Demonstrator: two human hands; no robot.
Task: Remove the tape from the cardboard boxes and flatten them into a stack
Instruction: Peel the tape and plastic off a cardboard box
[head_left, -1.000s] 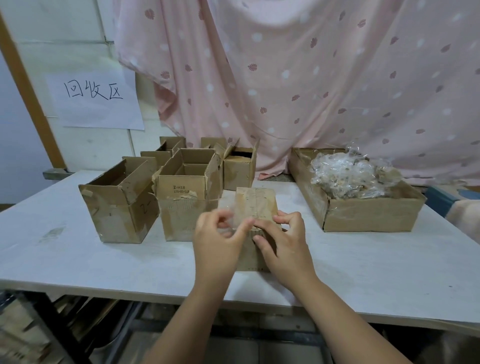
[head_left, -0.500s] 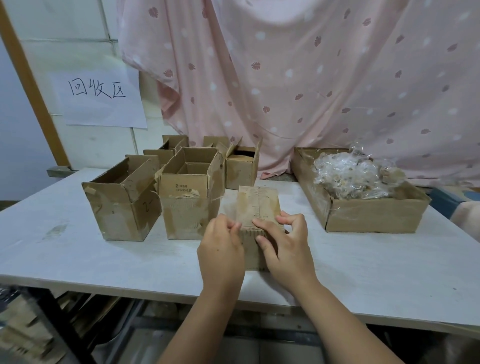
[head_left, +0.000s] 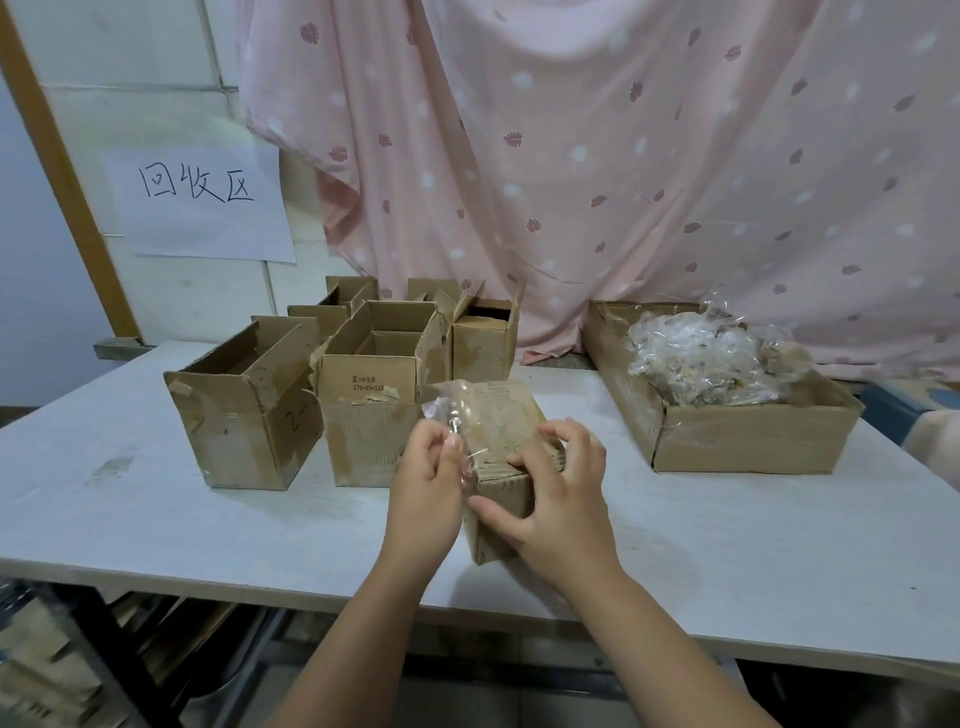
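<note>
Cardboard, brown and worn, forms the small closed box (head_left: 505, 486) that stands near the front edge of the white desk (head_left: 156, 519), directly before the person. The right hand (head_left: 561, 499) grips this box: its fingers are curled over the top near edge and its thumb presses against the near face. The left hand (head_left: 423, 488) is just beside the box's left side, with thumb and forefinger pressed together, pinching a strip of clear tape (head_left: 451, 404). The strip rises from the box top and curls up and to the left; its lower part is still on the box. Behind and to the left stand several open boxes. One open box (head_left: 244, 415) bears a handwritten mark on its side. Just beside it, a second open box (head_left: 363, 410) carries a printed label, and its front face is scuffed. A third open box (head_left: 485, 343) stands behind it, and more open boxes (head_left: 353, 293) stand at the back by the wall. To the right, well apart from the hands, a shallow cardboard tray (head_left: 737, 441) holds a wad of crumpled clear tape (head_left: 696, 358). A paper sign (head_left: 202, 202) with handwritten characters is fixed to the wall, and a pink patterned curtain (head_left: 623, 156) hangs behind the desk.
</note>
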